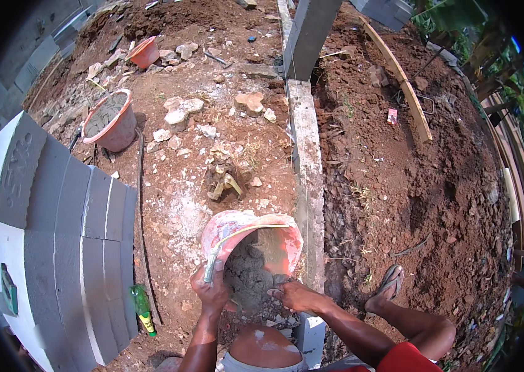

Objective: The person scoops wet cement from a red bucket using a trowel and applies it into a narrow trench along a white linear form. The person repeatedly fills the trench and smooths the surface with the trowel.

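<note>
A pinkish-orange bucket [222, 228] is tipped toward me, with wet grey mortar [251, 266] at its mouth. My left hand [212, 288] is closed around the bucket's handle [211, 263] at its left side, where a pale green sleeve covers it. At the right of the mouth, my right hand [299, 296] has its fingers curled in against the mortar. Whatever those fingers hold, if anything, is hidden by the hand and the grey mix.
Stacked grey blocks [66, 198] rise on the left, beside a green bottle [142, 309]. A concrete beam [307, 155] runs away to a grey post [308, 40]. Another mortar bucket [119, 133] and loose stones [181, 111] lie ahead. A sandalled foot [386, 291] rests on soil at right.
</note>
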Demonstrator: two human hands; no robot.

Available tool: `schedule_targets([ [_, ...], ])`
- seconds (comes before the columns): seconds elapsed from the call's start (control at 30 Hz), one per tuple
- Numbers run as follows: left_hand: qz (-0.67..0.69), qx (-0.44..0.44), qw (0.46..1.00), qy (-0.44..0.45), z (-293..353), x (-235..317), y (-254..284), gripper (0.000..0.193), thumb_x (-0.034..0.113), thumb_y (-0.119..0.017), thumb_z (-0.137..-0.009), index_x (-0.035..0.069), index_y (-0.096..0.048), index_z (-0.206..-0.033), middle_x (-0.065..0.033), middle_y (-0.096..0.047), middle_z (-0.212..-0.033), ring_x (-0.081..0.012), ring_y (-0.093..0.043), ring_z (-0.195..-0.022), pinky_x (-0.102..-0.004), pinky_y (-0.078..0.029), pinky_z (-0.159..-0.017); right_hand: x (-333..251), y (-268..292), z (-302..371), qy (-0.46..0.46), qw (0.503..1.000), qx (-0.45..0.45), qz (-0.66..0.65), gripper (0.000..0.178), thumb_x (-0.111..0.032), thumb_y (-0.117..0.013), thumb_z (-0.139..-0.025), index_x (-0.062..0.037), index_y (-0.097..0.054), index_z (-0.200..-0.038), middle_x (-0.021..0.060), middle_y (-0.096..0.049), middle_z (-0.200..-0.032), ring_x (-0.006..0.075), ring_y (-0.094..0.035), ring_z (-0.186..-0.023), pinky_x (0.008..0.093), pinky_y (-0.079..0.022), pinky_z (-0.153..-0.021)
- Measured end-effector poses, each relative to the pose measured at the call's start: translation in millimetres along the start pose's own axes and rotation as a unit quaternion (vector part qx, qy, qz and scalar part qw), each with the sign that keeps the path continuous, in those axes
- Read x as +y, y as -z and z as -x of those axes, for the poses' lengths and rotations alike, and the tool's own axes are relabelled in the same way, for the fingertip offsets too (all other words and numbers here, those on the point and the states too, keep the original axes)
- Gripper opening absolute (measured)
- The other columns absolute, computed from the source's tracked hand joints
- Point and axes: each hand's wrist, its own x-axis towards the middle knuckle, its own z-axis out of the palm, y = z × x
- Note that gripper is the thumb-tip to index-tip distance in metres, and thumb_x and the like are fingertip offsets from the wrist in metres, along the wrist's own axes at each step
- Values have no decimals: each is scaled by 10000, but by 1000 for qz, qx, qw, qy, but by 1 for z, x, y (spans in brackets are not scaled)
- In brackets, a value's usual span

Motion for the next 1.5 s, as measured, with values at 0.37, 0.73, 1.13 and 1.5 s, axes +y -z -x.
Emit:
schedule_targets([
  [0.37, -3, 6, 1000, -3, 6, 2, -9, 310, 220, -699, -1061, -19, -673, -866, 23, -555, -728, -81, -461, -690, -308, -377, -594, 0, -29, -10, 82, 984, 112, -110, 541, -487, -527, -1114, -9, -710, -1289, 310, -736, -1084, 410, -730, -1034, 508, -546, -936],
  [0.73, -10, 97, 995, 17, -9, 3, -15, 427, 307, -644, -1102, 12, -588, -798, 42, -517, -729, -76, -429, -697, -290, -319, -603, -20, -34, -8, 124, 954, 160, -223, 466, -436, -570, -1114, 10, -695, -1064, 169, -630, -689, 324, -647, -648, 459, -506, -672],
  [1.13, -60, 199, 965, 161, -59, -10, 17, 411, 443, -647, -1093, 101, -598, -871, 44, -495, -780, -82, -448, -707, -284, -356, -636, 59, 84, 106, 33, 919, 156, -360, 321, -270, -555, -1018, 30, -631, -1104, 121, -585, -733, 232, -580, -603, 388, -484, -615],
  [1.5, -102, 210, 964, 125, -68, -21, 12, 432, 478, -654, -1082, 93, -617, -890, 51, -490, -770, -75, -417, -645, -294, -333, -564, 136, 203, -113, -146, 803, 549, -181, 502, -211, -714, -923, 89, -611, -1312, 328, -721, -1191, 475, -715, -1119, 531, -550, -1026],
])
